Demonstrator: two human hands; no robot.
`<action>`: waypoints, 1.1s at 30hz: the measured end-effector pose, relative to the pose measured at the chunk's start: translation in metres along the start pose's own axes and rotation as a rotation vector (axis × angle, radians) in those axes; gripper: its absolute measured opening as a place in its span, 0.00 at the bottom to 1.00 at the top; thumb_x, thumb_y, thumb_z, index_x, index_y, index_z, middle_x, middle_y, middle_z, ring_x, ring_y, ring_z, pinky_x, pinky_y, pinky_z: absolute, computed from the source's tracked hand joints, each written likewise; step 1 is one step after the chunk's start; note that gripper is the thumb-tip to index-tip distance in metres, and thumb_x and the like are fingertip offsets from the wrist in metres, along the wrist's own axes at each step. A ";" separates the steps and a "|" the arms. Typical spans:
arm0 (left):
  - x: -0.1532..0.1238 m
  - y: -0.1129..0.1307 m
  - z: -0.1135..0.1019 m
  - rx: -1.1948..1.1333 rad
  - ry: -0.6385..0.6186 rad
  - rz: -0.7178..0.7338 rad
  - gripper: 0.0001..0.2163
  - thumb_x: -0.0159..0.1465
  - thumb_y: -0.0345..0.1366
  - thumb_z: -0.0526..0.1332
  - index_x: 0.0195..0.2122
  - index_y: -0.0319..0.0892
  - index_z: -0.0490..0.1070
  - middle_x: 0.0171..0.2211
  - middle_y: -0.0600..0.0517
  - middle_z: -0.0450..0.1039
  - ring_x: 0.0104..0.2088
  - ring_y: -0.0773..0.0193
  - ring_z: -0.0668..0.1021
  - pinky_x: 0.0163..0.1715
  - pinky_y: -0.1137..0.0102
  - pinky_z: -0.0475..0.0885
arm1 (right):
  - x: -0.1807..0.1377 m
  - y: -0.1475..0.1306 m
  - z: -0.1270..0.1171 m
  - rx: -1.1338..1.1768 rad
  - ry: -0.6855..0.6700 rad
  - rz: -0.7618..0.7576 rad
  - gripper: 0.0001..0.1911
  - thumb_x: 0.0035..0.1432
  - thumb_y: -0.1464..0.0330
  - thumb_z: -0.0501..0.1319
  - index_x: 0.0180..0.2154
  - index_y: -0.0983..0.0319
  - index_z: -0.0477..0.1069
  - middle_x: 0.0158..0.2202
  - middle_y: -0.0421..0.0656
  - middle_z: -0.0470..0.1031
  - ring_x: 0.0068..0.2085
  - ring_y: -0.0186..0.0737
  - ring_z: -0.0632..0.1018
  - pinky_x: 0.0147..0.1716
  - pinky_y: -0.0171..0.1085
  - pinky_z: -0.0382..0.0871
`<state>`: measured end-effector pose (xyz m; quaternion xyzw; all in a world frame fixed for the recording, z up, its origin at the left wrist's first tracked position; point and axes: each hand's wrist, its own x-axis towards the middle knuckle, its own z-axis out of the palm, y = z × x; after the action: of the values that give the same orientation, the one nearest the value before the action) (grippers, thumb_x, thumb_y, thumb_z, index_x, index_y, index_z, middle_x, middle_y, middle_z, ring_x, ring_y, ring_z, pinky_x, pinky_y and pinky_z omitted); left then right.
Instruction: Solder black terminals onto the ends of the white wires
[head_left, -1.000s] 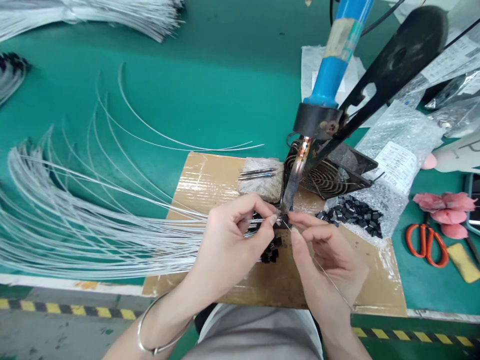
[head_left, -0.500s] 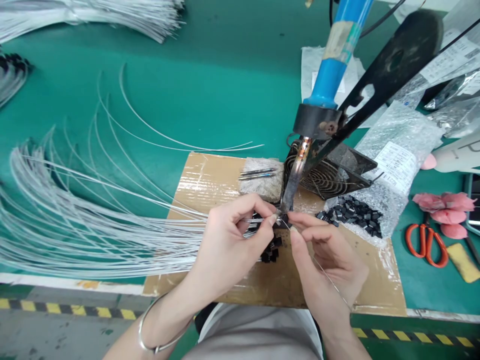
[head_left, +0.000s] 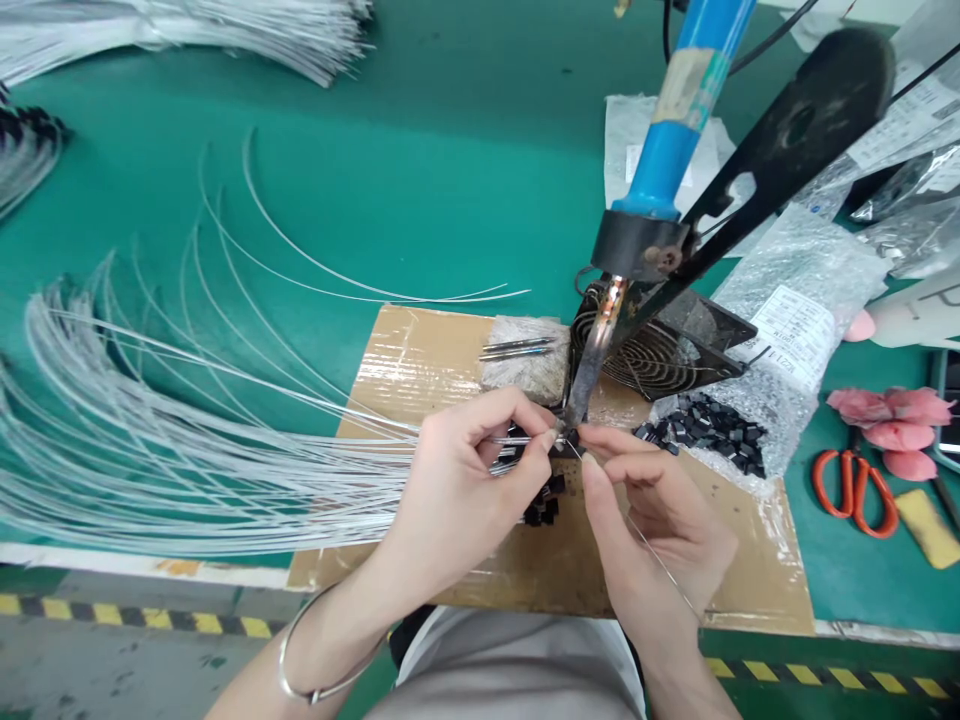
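Since a bracket (head_left: 795, 145) at upper right apparently steadies the soldering iron (head_left: 664, 160), left hand (head_left: 469, 465) pinches white wires (head_left: 322, 490), right hand (head_left: 660, 495) a thin strand (head_left: 664, 567)

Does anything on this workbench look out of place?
A couple of white wires curve out over the green table, apart from the main bundle, so they look stray. Nothing else clearly stands out.

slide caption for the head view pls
Left hand pinching thin white wires at the tip of a blue-handled soldering iron, right hand holding a fine silvery wire.
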<state>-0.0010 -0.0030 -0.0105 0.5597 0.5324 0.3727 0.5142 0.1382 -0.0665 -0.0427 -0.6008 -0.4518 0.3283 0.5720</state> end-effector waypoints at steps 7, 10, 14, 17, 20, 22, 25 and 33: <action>-0.001 -0.002 -0.002 0.030 0.004 -0.021 0.06 0.62 0.32 0.63 0.27 0.42 0.75 0.29 0.52 0.82 0.28 0.65 0.78 0.27 0.72 0.69 | -0.001 0.000 0.000 0.020 -0.018 -0.019 0.08 0.64 0.76 0.69 0.34 0.58 0.75 0.48 0.41 0.87 0.49 0.38 0.87 0.52 0.36 0.80; -0.001 -0.002 -0.002 0.061 0.004 -0.029 0.06 0.61 0.32 0.63 0.27 0.42 0.75 0.30 0.52 0.82 0.27 0.65 0.78 0.25 0.72 0.67 | -0.001 0.000 0.000 0.008 -0.014 -0.018 0.08 0.64 0.75 0.70 0.34 0.58 0.75 0.47 0.42 0.87 0.48 0.38 0.87 0.52 0.37 0.80; -0.001 0.000 -0.001 0.098 0.008 -0.004 0.06 0.61 0.30 0.62 0.27 0.42 0.75 0.29 0.53 0.82 0.26 0.67 0.75 0.25 0.72 0.66 | -0.001 0.000 0.000 -0.015 -0.018 -0.028 0.08 0.64 0.75 0.69 0.34 0.58 0.75 0.47 0.43 0.87 0.48 0.39 0.87 0.51 0.38 0.81; -0.002 0.001 0.000 0.088 0.015 0.016 0.06 0.61 0.30 0.62 0.27 0.42 0.75 0.28 0.53 0.81 0.27 0.67 0.76 0.26 0.73 0.68 | -0.001 0.000 -0.001 -0.040 -0.016 -0.050 0.08 0.65 0.75 0.69 0.34 0.58 0.76 0.47 0.43 0.88 0.47 0.40 0.87 0.50 0.38 0.82; -0.002 0.001 0.000 0.068 0.016 0.019 0.06 0.61 0.30 0.62 0.27 0.42 0.75 0.28 0.53 0.81 0.28 0.66 0.78 0.27 0.73 0.70 | -0.001 -0.001 -0.001 -0.053 -0.016 -0.063 0.08 0.64 0.76 0.69 0.35 0.58 0.76 0.48 0.44 0.87 0.48 0.41 0.87 0.51 0.40 0.82; -0.002 0.000 0.000 0.063 0.015 0.015 0.06 0.62 0.29 0.62 0.28 0.42 0.75 0.29 0.53 0.81 0.28 0.66 0.78 0.28 0.73 0.71 | -0.002 -0.002 0.000 -0.060 -0.018 -0.066 0.08 0.64 0.76 0.69 0.35 0.57 0.76 0.48 0.43 0.87 0.49 0.40 0.87 0.52 0.40 0.81; -0.004 0.001 0.000 0.064 0.013 0.020 0.06 0.61 0.29 0.61 0.28 0.42 0.75 0.29 0.53 0.81 0.29 0.65 0.79 0.29 0.72 0.71 | -0.002 -0.003 0.001 -0.072 -0.002 -0.055 0.08 0.64 0.76 0.69 0.35 0.57 0.77 0.47 0.42 0.87 0.48 0.38 0.87 0.51 0.38 0.81; -0.005 0.001 0.001 0.080 0.027 0.016 0.06 0.62 0.30 0.61 0.27 0.42 0.74 0.29 0.52 0.81 0.29 0.64 0.79 0.26 0.72 0.68 | -0.004 -0.001 -0.001 -0.076 -0.014 -0.076 0.08 0.64 0.76 0.69 0.36 0.57 0.76 0.48 0.43 0.87 0.48 0.41 0.87 0.51 0.41 0.82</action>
<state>-0.0006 -0.0078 -0.0088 0.5790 0.5492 0.3627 0.4812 0.1374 -0.0704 -0.0421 -0.6022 -0.4904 0.2929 0.5577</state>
